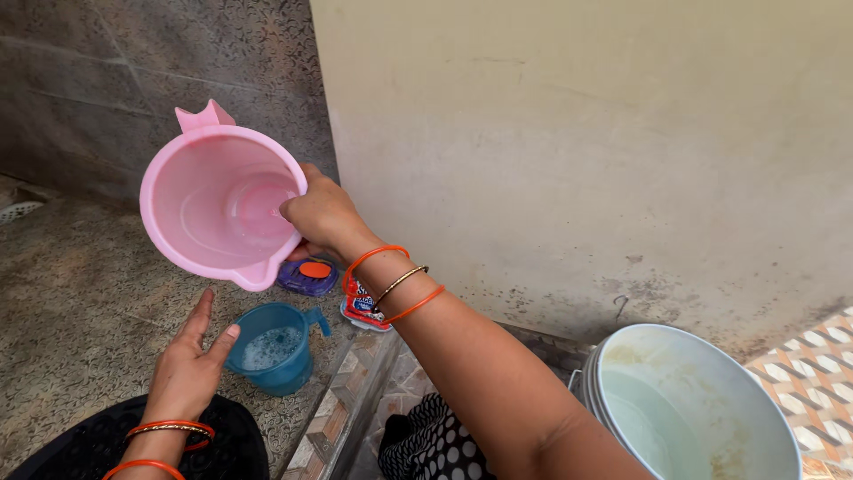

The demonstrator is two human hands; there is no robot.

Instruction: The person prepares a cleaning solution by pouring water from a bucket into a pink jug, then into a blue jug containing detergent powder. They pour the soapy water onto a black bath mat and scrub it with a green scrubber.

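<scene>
Pink jug point(222, 204) tilted at upper left of frame, right hand point(322, 215) clamped on its rim, left hand point(188, 369) open with fingers spread at lower left, just beside blue mug point(275, 348) on the floor, pale bucket point(693, 404) at lower right.

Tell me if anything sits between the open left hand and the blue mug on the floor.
Nothing visible does. The left hand hovers open just left of the blue mug, with only bare floor between them. The pink jug, held by the right hand, is higher up.
</scene>
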